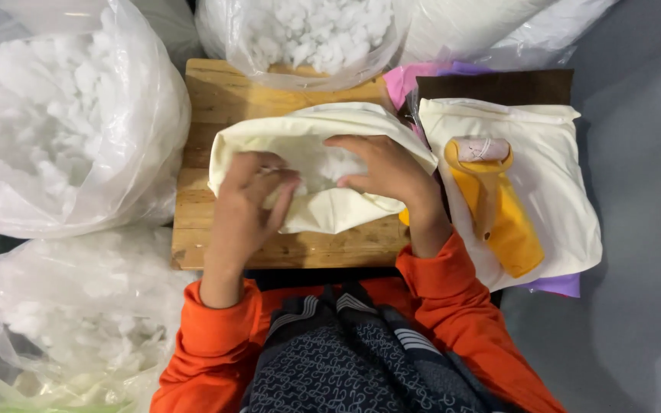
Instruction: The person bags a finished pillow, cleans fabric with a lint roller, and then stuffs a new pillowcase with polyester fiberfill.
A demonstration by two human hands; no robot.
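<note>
**Soft, even light over my tabletop**

The light falls from above, diffuse and fairly bright, so my hands cast only faint shadows on the cream fabric cover [323, 164]. The clear plastic bags [63, 122] of white stuffing catch pale glare and nearly wash out. Detail is slightly soft overall. The grey floor [644, 229] dims toward the right edge, and my lap sits in shade.

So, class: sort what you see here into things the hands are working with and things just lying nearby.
In use:
left hand
right hand
cream fabric cover
white stuffing
wooden board

Lying about:
bags of stuffing
yellow fabric piece
folded cream cloth
purple sheet
</note>
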